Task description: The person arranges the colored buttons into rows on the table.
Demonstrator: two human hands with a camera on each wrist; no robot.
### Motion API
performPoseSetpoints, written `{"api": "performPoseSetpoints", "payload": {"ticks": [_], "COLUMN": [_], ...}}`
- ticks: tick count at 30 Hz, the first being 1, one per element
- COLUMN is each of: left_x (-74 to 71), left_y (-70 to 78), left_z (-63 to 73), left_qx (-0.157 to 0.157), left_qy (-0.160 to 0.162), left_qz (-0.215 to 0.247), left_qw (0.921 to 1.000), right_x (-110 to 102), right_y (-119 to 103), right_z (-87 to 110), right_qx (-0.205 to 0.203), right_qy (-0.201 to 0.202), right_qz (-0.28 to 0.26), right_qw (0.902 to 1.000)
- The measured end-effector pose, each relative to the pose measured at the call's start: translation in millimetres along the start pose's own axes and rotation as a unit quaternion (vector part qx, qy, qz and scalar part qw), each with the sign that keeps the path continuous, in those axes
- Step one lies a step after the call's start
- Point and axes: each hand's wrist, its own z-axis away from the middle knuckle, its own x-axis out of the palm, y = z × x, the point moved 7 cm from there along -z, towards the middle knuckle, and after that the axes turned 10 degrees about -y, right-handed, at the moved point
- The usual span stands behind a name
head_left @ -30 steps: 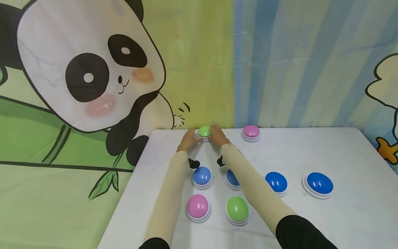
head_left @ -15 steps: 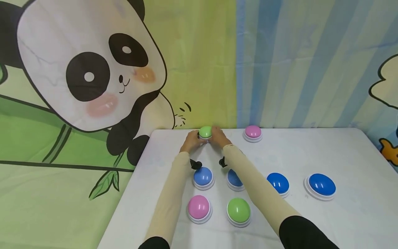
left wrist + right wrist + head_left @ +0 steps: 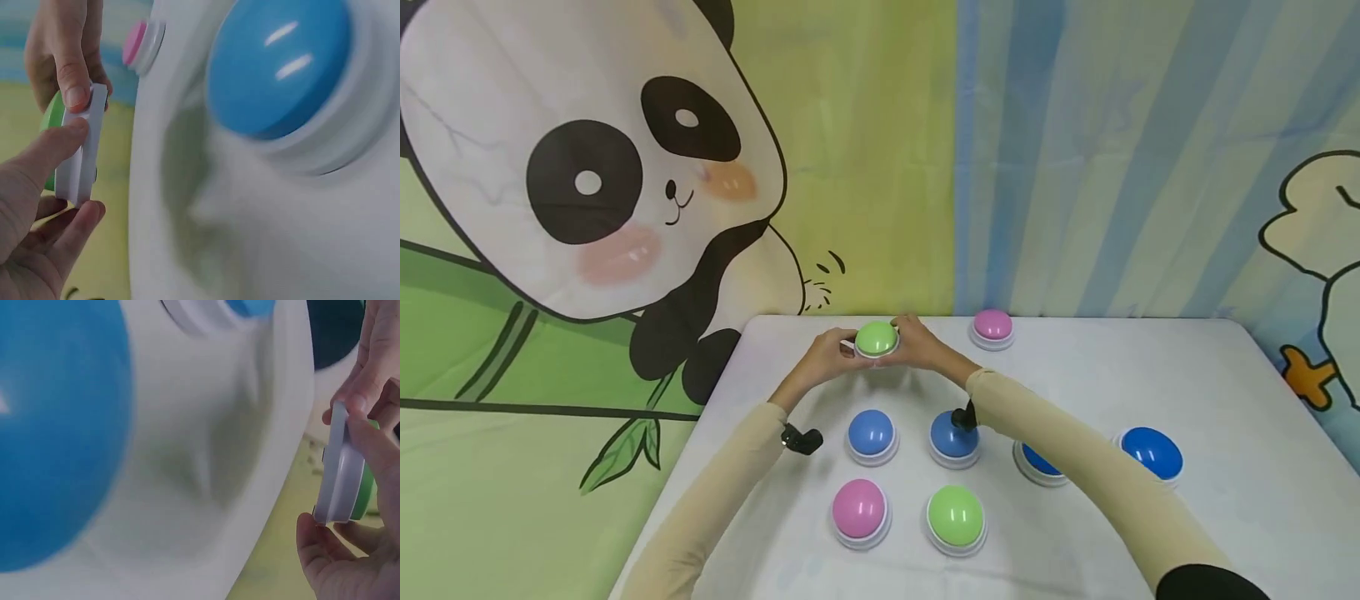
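Behind your white table [image 3: 1150,375] hangs a panda backdrop [image 3: 587,167]; your left hand [image 3: 824,354] and right hand [image 3: 917,343] both pinch the white base of the green button [image 3: 876,337], held clear of the tabletop near the far edge; a pink button [image 3: 992,326] sits just beyond; a blue button [image 3: 871,432] lies nearer you.

Fingers [image 3: 369,440] pinch the green button's white base [image 3: 340,469] off the table [image 3: 250,456].
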Motion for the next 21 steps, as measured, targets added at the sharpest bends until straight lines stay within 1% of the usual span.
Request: {"api": "performPoseSetpoints", "payload": {"ticks": [2,5,7,8,10,13,15,18,21], "left_x": [3.4,11.8,17.4,19.3,20.9,21.9,25.5,37.2,50.8], "left_y": [10.7,24.6,33.5,37.8,44.3,50.5,52.2,58.7,70.6], "left_z": [21.3,52.7,67.7,72.6,76.4,74.4,71.8,67.9,61.9], "left_qx": [0.004,-0.006,-0.009,-0.009,-0.007,-0.001,0.000,0.011,0.031], "left_qy": [-0.003,-0.017,-0.030,-0.034,-0.042,-0.047,-0.052,-0.061,-0.075], "left_qz": [-0.007,-0.030,-0.047,-0.055,-0.066,-0.073,-0.070,-0.069,-0.067], "left_qw": [1.0000,0.9994,0.9984,0.9979,0.9969,0.9962,0.9962,0.9957,0.9944], "right_x": [4.2,15.5,22.5,24.7,25.6,22.6,20.7,18.3,12.9], "right_y": [-11.6,-26.7,-33.4,-35.8,-38.3,-38.4,-36.3,-29.0,-19.2], "right_z": [18.4,45.5,60.1,65.7,73.2,79.7,84.5,96.6,112.7], "right_qx": [-0.017,-0.037,-0.041,-0.042,-0.042,-0.038,-0.034,-0.019,0.001], "right_qy": [-0.004,-0.024,-0.035,-0.035,-0.031,-0.023,-0.026,-0.034,-0.042], "right_qz": [0.014,0.039,0.045,0.048,0.055,0.056,0.053,0.047,0.040], "right_qw": [0.9997,0.9983,0.9976,0.9973,0.9971,0.9974,0.9977,0.9981,0.9983]}}
